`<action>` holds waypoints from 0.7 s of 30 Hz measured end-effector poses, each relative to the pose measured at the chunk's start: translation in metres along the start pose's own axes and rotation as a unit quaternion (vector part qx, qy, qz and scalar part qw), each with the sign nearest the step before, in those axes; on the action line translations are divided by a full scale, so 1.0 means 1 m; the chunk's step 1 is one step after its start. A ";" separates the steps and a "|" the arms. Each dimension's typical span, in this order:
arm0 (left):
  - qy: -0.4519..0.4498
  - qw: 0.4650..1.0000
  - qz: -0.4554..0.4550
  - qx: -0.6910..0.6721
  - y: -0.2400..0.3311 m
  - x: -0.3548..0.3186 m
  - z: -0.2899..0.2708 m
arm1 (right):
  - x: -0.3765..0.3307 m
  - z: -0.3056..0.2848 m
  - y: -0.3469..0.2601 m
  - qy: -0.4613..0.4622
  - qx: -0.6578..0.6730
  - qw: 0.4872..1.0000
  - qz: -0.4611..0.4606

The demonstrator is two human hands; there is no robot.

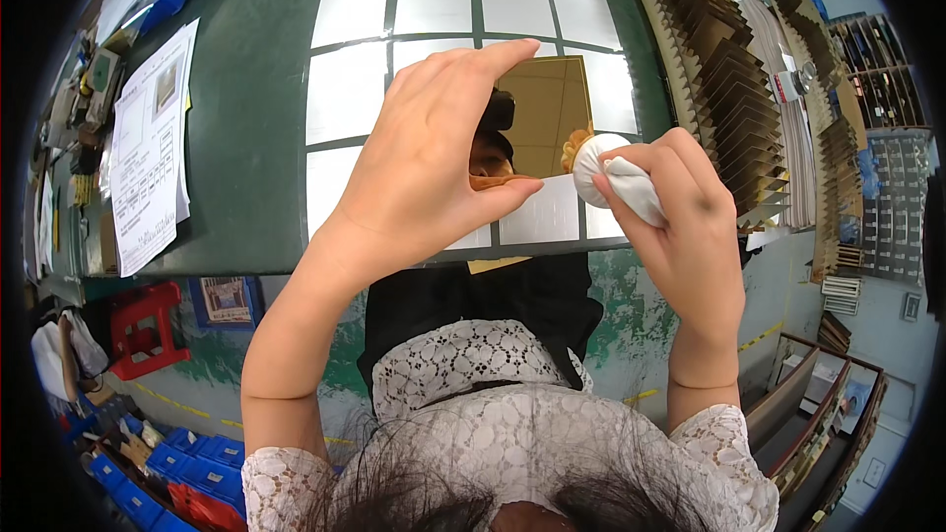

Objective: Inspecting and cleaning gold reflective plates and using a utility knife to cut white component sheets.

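Note:
My left hand (424,153) grips a square, mirror-like plate (557,103) with a brownish gold tint. The index finger reaches along its far edge and the thumb lies by its near edge. Reflections of the ceiling and of my fingers show in the shiny face; part of the plate is hidden behind my hand. In my right hand (685,222), the fingers pinch a bunched white cloth pad (598,169) with a rounded end. This pad is at the plate's lower right corner; whether it presses on the surface I cannot tell.
White rectangular sheets (434,2) lie in a grid on the green table (246,89). Slotted racks of thin brown plates (729,89) line the right side. At left hang printed papers (153,148). A red stool (146,330) and blue bins (187,463) stand below on the left.

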State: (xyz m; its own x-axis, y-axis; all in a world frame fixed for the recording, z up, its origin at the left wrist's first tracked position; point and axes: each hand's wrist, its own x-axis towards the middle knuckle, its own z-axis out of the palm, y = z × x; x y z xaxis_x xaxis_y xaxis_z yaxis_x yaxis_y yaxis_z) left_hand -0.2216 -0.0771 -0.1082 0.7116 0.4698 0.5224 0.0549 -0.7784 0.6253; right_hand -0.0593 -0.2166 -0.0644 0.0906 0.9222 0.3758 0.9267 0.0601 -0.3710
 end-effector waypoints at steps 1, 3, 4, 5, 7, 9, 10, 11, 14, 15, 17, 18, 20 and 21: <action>0.001 1.000 0.000 0.001 0.000 0.000 0.001 | -0.001 0.000 0.000 0.001 0.000 1.000 0.009; 0.004 1.000 -0.001 0.000 -0.001 0.000 0.001 | -0.002 -0.001 0.000 -0.001 0.000 1.000 0.012; 0.006 1.000 -0.002 0.001 -0.002 0.000 0.001 | -0.003 -0.002 0.000 -0.004 0.001 1.000 0.014; 0.005 1.000 -0.002 0.001 -0.003 -0.001 0.002 | -0.003 -0.002 0.000 -0.004 0.002 1.000 0.014; 0.013 1.000 -0.009 -0.012 -0.004 -0.001 0.003 | -0.005 -0.004 0.000 -0.003 0.003 1.000 0.019; 0.010 1.000 -0.013 -0.013 -0.003 -0.001 0.002 | -0.007 -0.006 0.001 -0.002 0.001 1.000 0.021; 0.007 1.000 -0.017 -0.014 -0.002 -0.001 0.002 | -0.007 -0.007 0.001 -0.003 -0.002 1.000 0.021; 0.007 1.000 -0.016 -0.014 -0.002 -0.001 0.002 | -0.009 -0.007 0.001 -0.002 -0.002 1.000 0.022; 0.004 1.000 -0.018 -0.023 0.000 0.000 -0.002 | -0.013 -0.009 0.003 0.008 0.002 0.999 0.032; -0.010 0.999 -0.036 -0.023 0.001 0.001 -0.004 | -0.014 -0.010 0.005 0.010 0.000 0.999 0.036; -0.025 0.998 -0.053 -0.022 0.003 0.002 -0.006 | -0.017 -0.013 0.007 0.012 -0.001 0.999 0.041; -0.026 0.998 -0.057 -0.029 0.003 0.003 -0.006 | -0.019 -0.014 0.007 0.015 0.005 0.999 0.051; -0.029 0.997 -0.060 -0.035 0.003 0.004 -0.005 | -0.020 -0.016 0.008 0.019 0.010 0.998 0.063; -0.028 0.997 -0.052 -0.040 0.003 0.004 -0.005 | -0.021 -0.016 0.008 0.024 0.011 0.998 0.058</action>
State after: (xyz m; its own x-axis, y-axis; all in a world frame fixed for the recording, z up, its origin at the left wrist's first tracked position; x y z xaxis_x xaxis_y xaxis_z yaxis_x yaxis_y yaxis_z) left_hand -0.2220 -0.0756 -0.1009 0.7431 0.5205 0.4206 0.0761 -0.6901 0.7197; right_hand -0.0478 -0.2412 -0.0613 0.2152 0.9044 0.3685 0.9007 -0.0380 -0.4329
